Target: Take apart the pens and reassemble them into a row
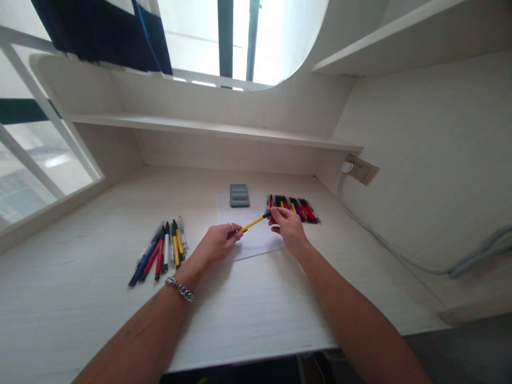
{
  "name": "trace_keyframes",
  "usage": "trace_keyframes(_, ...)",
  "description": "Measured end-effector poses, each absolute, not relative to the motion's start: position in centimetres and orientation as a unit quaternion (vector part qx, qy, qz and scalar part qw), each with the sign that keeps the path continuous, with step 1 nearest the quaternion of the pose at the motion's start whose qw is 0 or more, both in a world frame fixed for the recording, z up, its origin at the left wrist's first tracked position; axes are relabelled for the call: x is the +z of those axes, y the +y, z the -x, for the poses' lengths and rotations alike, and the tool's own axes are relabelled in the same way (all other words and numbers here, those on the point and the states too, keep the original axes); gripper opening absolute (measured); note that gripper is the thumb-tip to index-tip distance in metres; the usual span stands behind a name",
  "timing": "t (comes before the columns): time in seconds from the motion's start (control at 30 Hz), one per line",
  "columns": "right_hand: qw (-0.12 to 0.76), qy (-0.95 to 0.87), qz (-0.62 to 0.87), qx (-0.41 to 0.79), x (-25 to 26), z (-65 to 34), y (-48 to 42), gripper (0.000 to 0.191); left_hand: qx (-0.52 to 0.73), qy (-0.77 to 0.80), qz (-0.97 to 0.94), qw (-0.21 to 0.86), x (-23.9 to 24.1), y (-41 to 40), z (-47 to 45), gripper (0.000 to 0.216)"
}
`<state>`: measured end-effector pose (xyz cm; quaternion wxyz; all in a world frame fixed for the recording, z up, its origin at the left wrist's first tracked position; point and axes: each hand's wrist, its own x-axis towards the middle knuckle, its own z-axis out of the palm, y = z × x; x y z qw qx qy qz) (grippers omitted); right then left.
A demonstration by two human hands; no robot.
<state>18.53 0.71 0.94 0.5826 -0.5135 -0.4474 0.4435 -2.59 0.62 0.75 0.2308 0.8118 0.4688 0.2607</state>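
Note:
My left hand (218, 244) and my right hand (288, 226) hold one yellow pen (254, 222) between them, above a white sheet of paper (256, 242). The left fingers pinch its lower end. The right fingers grip its black upper end. A loose pile of several pens (162, 250), red, blue, yellow, black and white, lies left of my left hand. A tidy row of several red, black and blue pens (294, 209) lies just behind my right hand. A metal bracelet (181, 289) sits on my left wrist.
A small grey box (239, 195) rests on the far edge of the paper. The pale wooden desk (100, 298) has a shelf (200, 127) above it. A wall socket (361, 169) with a plugged-in grey cable (400, 256) is on the right wall.

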Motion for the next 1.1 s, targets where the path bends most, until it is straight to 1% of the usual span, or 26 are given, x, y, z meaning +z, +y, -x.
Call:
trace_keyframes(0.07,0.563,-0.466,0.508,0.456,0.6,-18.2,0.5,0.038,0.27,0.467,-0.808,0.238,0.9,0.4,2.4,0.031)
trace_keyframes(0.2,0.481,-0.543,0.479,0.494,-0.3,-16.8,0.1,0.036,0.283,0.446,-0.809,0.258,1.1,-0.3,1.9,0.03)
trace_keyframes(0.27,0.458,-0.566,0.47,0.5,-0.6,-16.3,-0.1,0.034,0.278,0.438,-0.813,0.266,1.1,-0.5,1.6,0.03)
trace_keyframes(0.37,0.471,-0.557,0.483,0.484,-0.4,-16.3,0.0,0.032,0.269,0.439,-0.812,0.274,1.0,-0.5,1.6,0.03)
trace_keyframes(0.53,0.532,-0.523,0.491,0.45,0.4,-17.5,0.4,0.034,0.269,0.454,-0.802,0.278,0.6,-0.1,1.9,0.032)
trace_keyframes(0.63,0.577,-0.541,0.461,0.402,0.7,-18.1,0.4,0.036,0.267,0.456,-0.803,0.276,0.3,0.2,2.1,0.032)
trace_keyframes(0.7,0.589,-0.556,0.458,0.367,0.9,-18.5,0.5,0.035,0.265,0.456,-0.805,0.272,0.1,0.3,2.2,0.032)
trace_keyframes(0.8,0.575,-0.561,0.497,0.327,0.9,-19.6,0.9,0.034,0.263,0.454,-0.808,0.267,-0.2,0.5,2.3,0.031)
trace_keyframes(0.97,0.517,-0.552,0.588,0.288,0.5,-22.5,1.8,0.042,0.262,0.46,-0.803,0.274,-0.5,0.7,2.4,0.032)
trace_keyframes(1.1,0.478,-0.568,0.631,0.227,0.5,-25.1,2.5,0.041,0.258,0.463,-0.802,0.276,-0.3,0.6,2.5,0.031)
